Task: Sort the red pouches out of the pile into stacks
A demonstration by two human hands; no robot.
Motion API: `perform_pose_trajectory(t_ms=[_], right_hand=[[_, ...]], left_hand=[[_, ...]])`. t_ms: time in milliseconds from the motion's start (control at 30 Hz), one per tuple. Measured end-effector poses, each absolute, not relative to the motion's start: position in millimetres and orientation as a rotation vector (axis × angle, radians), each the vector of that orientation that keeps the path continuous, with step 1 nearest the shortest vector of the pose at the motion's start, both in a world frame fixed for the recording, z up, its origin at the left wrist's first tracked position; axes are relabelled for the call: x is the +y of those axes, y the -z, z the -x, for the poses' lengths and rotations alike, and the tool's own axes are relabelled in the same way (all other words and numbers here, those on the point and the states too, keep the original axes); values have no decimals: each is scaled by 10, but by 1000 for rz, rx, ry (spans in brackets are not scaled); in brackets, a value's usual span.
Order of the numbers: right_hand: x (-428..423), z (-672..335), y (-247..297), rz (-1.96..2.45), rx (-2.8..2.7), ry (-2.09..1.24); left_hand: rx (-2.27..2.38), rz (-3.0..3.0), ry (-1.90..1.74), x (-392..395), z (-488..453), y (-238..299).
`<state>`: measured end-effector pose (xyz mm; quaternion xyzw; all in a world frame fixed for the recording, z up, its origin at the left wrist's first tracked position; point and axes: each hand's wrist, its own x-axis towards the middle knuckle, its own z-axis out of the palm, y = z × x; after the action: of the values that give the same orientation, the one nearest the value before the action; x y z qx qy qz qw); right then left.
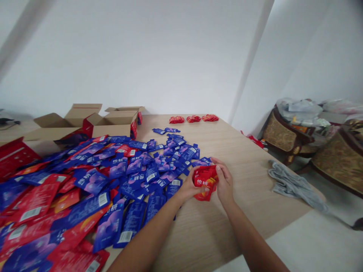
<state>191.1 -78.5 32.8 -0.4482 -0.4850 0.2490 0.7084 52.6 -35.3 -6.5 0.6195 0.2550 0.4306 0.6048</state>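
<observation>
Clasping one red-pouch bundle [204,181]: two hands [188,188] [225,182] (three red piles [193,119] beyond)

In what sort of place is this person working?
Probably an improvised workroom: loose red and blue pouches and open cardboard boxes share a wooden-looking table, with patterned upholstered chairs nearby.

Pale wall [159,56] ahead of me. Off to my right, beyond the table [241,151], two chairs [279,130]: patterned upholstery, dark wood frames. Plastic bags [299,109] heaped by them, contents hard to make out. Grey cloth [295,184], rumpled, along the table's right edge. Light floor [309,241] below. Far left, I note a small dark object [6,121], too blurred to identify.
</observation>
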Motion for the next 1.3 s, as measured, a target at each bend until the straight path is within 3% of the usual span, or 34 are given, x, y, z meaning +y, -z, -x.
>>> perform_pose_trajectory(t_ms=[433, 633, 900, 1300], right_hand=[[-707, -1756, -82, 966, -1113, -636], [-774, -1854, -194, 1032, -1367, -687], [-647, -1806, -227, 1053, -1239, -721], [-646, -1728, -260, 1164, -1277, -416]], left_hand=[[635, -1481, -1000, -392, -586, -1], [615, -1581, -1049, -351, -585, 32], [666, -1559, -1034, -350, -581, 96], [673, -1513, -991, -338, -600, 91]])
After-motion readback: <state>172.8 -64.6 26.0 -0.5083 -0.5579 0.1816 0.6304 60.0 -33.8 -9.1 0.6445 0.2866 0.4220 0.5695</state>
